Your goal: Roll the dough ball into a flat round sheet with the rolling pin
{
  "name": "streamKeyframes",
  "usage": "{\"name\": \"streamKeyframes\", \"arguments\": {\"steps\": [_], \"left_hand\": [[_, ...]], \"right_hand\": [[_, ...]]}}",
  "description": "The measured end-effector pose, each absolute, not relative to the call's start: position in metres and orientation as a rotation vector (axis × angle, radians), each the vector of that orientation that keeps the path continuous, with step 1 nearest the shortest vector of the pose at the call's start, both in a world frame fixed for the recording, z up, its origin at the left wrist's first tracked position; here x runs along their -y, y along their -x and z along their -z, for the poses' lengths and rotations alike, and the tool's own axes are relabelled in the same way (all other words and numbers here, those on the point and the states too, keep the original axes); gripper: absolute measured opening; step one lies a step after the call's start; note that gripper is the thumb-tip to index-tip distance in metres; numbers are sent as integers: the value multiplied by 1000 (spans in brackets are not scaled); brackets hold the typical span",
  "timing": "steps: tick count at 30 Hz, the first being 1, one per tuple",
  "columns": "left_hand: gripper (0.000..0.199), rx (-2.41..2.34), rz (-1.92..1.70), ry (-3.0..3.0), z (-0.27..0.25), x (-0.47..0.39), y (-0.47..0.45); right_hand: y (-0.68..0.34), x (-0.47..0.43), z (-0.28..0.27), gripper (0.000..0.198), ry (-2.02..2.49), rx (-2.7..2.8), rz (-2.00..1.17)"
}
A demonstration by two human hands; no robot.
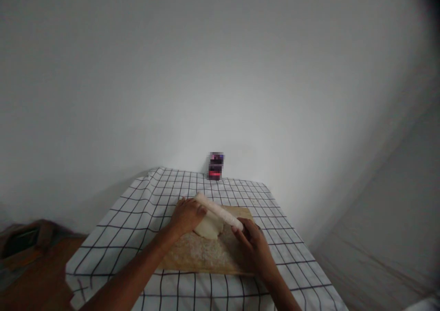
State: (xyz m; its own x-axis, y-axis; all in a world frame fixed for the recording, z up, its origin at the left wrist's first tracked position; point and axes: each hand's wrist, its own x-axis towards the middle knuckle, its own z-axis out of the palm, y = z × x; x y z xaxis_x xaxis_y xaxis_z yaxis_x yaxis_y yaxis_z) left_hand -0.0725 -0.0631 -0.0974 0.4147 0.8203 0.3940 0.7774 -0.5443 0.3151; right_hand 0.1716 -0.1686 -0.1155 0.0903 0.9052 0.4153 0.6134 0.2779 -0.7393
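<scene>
A pale, flattened sheet of dough [209,226] lies on a floured wooden board [202,258]. Above it, a light-coloured rolling pin [220,211] slants from upper left to lower right. My right hand [253,237] is closed around the pin's lower right end. At the dough's left edge is my left hand [188,215], its fingers bent down and its thumb towards the dough, seeming to grip that edge. The left hand's fingertips are partly hidden, and the pin's far end shows just beyond them.
Under the board, a white cloth with black grid lines [120,237] covers the table. A dark pixelated upright object [215,166] stands at its back edge against the pale wall [220,73]. A brown piece of furniture [27,242] sits lower left.
</scene>
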Motion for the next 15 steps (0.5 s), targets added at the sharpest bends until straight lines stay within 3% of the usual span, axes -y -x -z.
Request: {"name": "streamKeyframes", "arguments": {"steps": [6, 15], "left_hand": [[66, -1071, -653, -2641, 86, 91, 86], [70, -1108, -582, -2643, 86, 96, 79]], "right_hand": [[-174, 174, 104, 56, 1347, 1435, -545], [-176, 175, 98, 56, 1376, 1397, -550]]}}
